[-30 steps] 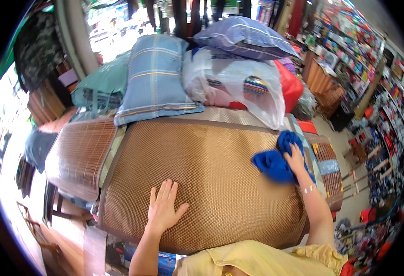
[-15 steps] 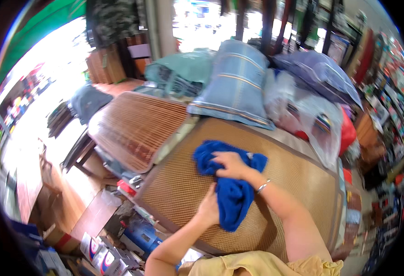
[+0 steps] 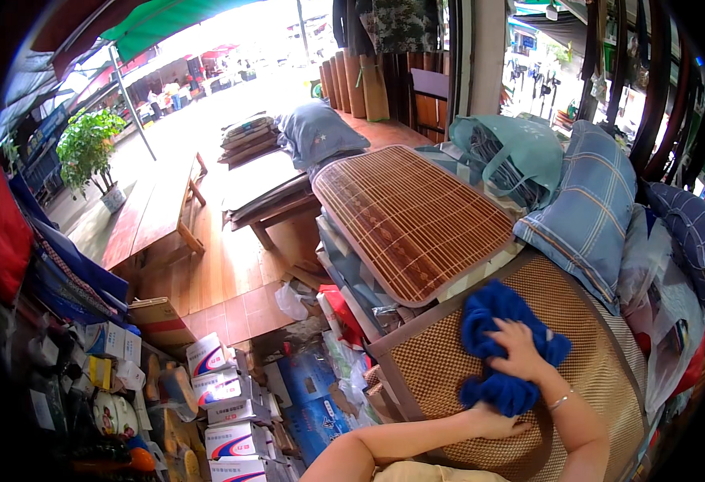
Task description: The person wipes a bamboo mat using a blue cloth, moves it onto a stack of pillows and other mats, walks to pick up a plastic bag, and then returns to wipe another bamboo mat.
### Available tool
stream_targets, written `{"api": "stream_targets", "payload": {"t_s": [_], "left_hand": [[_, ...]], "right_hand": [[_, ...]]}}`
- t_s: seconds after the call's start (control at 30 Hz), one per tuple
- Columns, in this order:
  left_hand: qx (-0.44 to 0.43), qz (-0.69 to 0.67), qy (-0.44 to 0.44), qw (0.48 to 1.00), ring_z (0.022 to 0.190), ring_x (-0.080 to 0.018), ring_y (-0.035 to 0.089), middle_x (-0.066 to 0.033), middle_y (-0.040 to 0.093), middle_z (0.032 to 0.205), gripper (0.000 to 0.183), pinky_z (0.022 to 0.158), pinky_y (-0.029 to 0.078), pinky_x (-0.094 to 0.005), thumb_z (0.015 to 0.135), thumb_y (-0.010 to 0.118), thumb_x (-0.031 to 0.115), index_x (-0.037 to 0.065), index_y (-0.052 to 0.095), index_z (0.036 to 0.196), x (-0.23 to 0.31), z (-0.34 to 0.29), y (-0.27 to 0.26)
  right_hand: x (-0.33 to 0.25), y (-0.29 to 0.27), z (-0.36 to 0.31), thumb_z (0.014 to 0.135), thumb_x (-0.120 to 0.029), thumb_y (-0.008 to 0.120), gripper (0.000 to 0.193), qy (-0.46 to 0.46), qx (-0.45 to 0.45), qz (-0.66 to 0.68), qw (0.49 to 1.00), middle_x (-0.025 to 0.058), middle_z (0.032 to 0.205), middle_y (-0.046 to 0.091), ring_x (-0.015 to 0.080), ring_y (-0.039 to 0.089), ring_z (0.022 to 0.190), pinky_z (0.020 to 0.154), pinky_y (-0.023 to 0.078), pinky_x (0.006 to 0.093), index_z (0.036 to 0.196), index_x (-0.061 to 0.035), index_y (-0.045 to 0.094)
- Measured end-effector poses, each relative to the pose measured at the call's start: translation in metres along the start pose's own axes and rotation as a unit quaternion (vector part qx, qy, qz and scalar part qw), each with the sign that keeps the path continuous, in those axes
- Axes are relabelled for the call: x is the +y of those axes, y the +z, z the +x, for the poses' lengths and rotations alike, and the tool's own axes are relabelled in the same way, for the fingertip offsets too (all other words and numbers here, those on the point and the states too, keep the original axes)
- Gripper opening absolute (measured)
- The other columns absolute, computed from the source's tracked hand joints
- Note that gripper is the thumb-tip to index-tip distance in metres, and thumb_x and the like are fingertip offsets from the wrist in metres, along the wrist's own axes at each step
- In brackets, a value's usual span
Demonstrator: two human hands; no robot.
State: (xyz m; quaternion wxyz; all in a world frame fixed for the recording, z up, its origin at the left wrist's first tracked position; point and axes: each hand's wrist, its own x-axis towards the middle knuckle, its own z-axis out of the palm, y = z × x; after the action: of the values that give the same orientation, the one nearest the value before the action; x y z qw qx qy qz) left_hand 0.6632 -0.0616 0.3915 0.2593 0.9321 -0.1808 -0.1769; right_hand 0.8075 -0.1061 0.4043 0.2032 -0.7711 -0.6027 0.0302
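Note:
A bunched dark blue cloth (image 3: 497, 309) lies on a brown woven mat (image 3: 426, 353). My right hand (image 3: 517, 351), a bangle at its wrist, rests on top of the cloth with its fingers spread over the fabric. Against the near edge of the same cloth is my left hand (image 3: 493, 421), its thumb partly tucked under the fabric and its other fingers stretched along the mat below. The cloth's folds hide whether it is a garment or a plain piece.
Beyond the mat lies a slatted bamboo mat (image 3: 412, 221). Blue plaid pillows (image 3: 589, 213), a green bag (image 3: 513, 157) and clear plastic bags (image 3: 649, 273) crowd the right side. Stacked white boxes (image 3: 228, 386) and a blue box (image 3: 312, 394) stand below on the left, near a wooden bench (image 3: 155, 205).
My view has swung left, so the mat and hands sit farther right. The cloth's near part is now gathered up shorter. My left hand has moved from its left side to its near edge.

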Motion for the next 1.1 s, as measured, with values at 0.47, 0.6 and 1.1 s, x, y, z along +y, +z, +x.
{"api": "stream_targets", "payload": {"t_s": [0.47, 0.6, 1.1], "left_hand": [[0.151, 0.048, 0.101, 0.982, 0.144, -0.0336, 0.024, -0.0233, 0.03, 0.152, 0.076, 0.118, 0.017, -0.0473, 0.093, 0.046, 0.049, -0.006, 0.032, 0.145, -0.003, -0.001, -0.01], [0.17, 0.087, 0.111, 0.975, 0.142, -0.0328, 0.029, -0.0198, 0.034, 0.151, 0.075, 0.116, 0.021, -0.0491, 0.091, 0.05, 0.051, -0.001, 0.036, 0.144, 0.007, 0.004, -0.017], [0.162, 0.151, 0.095, 0.971, 0.141, -0.0323, 0.031, -0.0203, 0.037, 0.15, 0.073, 0.116, 0.019, -0.0504, 0.086, 0.062, 0.039, 0.0, 0.04, 0.143, 0.018, 0.011, -0.01]], "right_hand": [[0.178, -0.048, -0.128, 0.08, -0.047, 0.062, 0.069, 0.518, 0.149, -0.101, 0.836, 0.0161, 0.148, 0.042, 0.0313, 0.037, 0.137, 0.111, 0.025, 0.0516, 0.136, -0.0092, 0.051], [0.154, -0.054, -0.336, 0.084, -0.048, 0.059, 0.066, 0.621, 0.216, -0.097, 0.747, 0.0174, 0.145, 0.044, 0.0311, 0.041, 0.135, 0.109, 0.03, 0.0491, 0.137, -0.0094, 0.05], [-0.177, -0.018, -0.284, 0.068, -0.038, 0.071, 0.054, 0.36, 0.165, -0.074, 0.915, 0.0147, 0.137, 0.05, 0.0364, 0.047, 0.122, 0.101, 0.034, 0.0572, 0.116, -0.0156, 0.063]]}}
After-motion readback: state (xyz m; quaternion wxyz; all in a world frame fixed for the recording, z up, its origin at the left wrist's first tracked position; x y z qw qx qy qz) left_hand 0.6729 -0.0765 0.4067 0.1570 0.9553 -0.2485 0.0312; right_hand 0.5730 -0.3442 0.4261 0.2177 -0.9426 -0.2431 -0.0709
